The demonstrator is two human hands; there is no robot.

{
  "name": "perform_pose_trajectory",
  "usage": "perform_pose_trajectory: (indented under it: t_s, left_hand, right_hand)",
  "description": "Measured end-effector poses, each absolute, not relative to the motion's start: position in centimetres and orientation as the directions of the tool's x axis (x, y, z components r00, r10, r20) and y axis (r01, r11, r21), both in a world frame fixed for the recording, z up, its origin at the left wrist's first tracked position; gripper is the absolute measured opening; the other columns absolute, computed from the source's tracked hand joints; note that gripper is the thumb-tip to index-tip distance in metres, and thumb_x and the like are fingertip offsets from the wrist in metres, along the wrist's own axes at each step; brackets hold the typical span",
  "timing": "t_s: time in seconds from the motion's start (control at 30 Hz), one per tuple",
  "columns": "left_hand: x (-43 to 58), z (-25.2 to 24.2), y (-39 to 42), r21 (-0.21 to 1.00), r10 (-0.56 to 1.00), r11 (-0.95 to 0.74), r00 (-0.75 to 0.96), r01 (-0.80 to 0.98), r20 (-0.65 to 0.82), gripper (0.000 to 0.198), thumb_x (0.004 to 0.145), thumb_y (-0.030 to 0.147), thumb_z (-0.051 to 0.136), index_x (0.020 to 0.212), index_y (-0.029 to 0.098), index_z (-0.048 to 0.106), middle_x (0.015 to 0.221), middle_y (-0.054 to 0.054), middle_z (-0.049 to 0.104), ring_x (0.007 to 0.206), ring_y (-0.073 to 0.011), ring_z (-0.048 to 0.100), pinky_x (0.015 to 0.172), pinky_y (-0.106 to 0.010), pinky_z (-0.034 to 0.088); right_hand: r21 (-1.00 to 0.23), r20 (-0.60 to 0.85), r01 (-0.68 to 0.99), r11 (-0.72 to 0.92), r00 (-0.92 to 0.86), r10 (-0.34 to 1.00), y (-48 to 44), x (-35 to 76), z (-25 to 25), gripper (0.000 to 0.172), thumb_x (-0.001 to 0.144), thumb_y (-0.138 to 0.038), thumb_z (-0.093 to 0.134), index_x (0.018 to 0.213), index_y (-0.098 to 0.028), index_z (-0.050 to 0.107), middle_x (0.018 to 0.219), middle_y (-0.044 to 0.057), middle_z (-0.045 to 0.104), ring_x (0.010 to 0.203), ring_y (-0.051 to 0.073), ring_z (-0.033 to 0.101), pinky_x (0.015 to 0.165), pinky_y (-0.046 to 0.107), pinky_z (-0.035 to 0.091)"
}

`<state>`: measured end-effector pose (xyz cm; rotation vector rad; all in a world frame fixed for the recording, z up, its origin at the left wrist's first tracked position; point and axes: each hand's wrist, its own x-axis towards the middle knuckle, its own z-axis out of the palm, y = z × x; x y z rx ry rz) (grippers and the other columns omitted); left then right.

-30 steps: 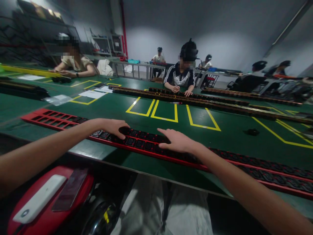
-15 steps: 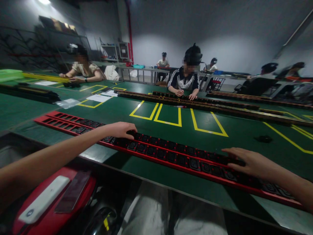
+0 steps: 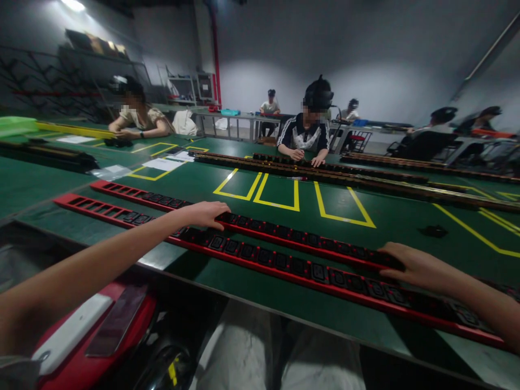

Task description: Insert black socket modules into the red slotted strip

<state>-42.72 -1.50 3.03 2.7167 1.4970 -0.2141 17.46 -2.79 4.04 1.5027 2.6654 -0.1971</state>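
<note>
Two long red strips fitted with black sockets lie lengthwise along the green table. My left hand (image 3: 209,213) grips the far red socket strip (image 3: 276,234) left of its middle, fingers over the back edge and thumb in front. Farther right, my right hand (image 3: 406,262) is closed around the same strip. The near red socket strip (image 3: 264,259) rests closer to the table's front edge, with a band of green between the two. At their left ends both strips show bare rectangular openings without sockets. My forearms cover parts of both strips.
Yellow tape outlines (image 3: 276,205) mark the green table (image 3: 195,187). A small black item (image 3: 434,231) lies at the right. Across the table a person (image 3: 306,130) works at long dark strips (image 3: 365,181). Below the front edge are a white power bank (image 3: 73,333) and a phone (image 3: 117,319).
The far strip has moved away from the near one, opening a gap between them. Both my hands have stayed on it.
</note>
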Motion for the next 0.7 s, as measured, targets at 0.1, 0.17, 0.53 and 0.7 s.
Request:
perform_pose_trajectory:
  t_s: [0.1, 0.17, 0.53, 0.7]
  left_hand:
    - [-43.0, 3.2, 0.0, -0.02, 0.84, -0.534, 0.528, 0.845, -0.13, 0.057, 0.086, 0.046, 0.064, 0.131, 0.016, 0.051, 0.132, -0.013, 0.058, 0.119, -0.0261, 0.058, 0.096, -0.032, 0.045]
    - [-43.2, 3.2, 1.3, 0.001, 0.841, -0.53, 0.526, 0.848, -0.125, 0.056, 0.085, 0.046, 0.064, 0.131, 0.015, 0.051, 0.131, -0.013, 0.059, 0.118, -0.026, 0.058, 0.096, -0.032, 0.045]
    - [-45.4, 2.5, 8.9, 0.053, 0.849, -0.519, 0.522, 0.853, -0.087, 0.048, 0.078, 0.04, 0.065, 0.118, 0.014, 0.059, 0.118, -0.013, 0.065, 0.107, -0.025, 0.061, 0.094, -0.032, 0.047]
    - [-46.3, 2.2, 10.8, 0.063, 0.877, -0.471, 0.475, 0.88, -0.073, 0.052, 0.076, 0.04, 0.065, 0.121, 0.015, 0.059, 0.122, -0.013, 0.065, 0.109, -0.0258, 0.062, 0.096, -0.032, 0.046]
  right_hand:
    - [-0.067, -0.091, 0.849, 0.523, -0.528, 0.845, -1.2, 17.0, 4.3, 0.054, 0.087, -0.05, 0.053, 0.12, -0.009, 0.065, 0.117, 0.021, 0.067, 0.107, 0.033, 0.065, 0.096, 0.042, 0.051]
    - [-0.063, -0.078, 0.847, 0.527, -0.531, 0.844, 0.2, 16.7, 4.3, 0.055, 0.087, -0.049, 0.053, 0.121, -0.008, 0.064, 0.119, 0.022, 0.066, 0.109, 0.033, 0.064, 0.097, 0.041, 0.05]
    - [-0.04, -0.067, 0.82, 0.571, -0.572, 0.817, 7.8, 14.8, 3.2, 0.053, 0.084, -0.054, 0.054, 0.115, -0.013, 0.066, 0.112, 0.019, 0.068, 0.104, 0.033, 0.064, 0.092, 0.044, 0.051]
    - [-0.015, -0.074, 0.822, 0.57, -0.569, 0.819, 9.2, 13.4, 3.2, 0.048, 0.085, -0.052, 0.053, 0.112, -0.014, 0.066, 0.109, 0.017, 0.068, 0.099, 0.031, 0.065, 0.087, 0.041, 0.052]
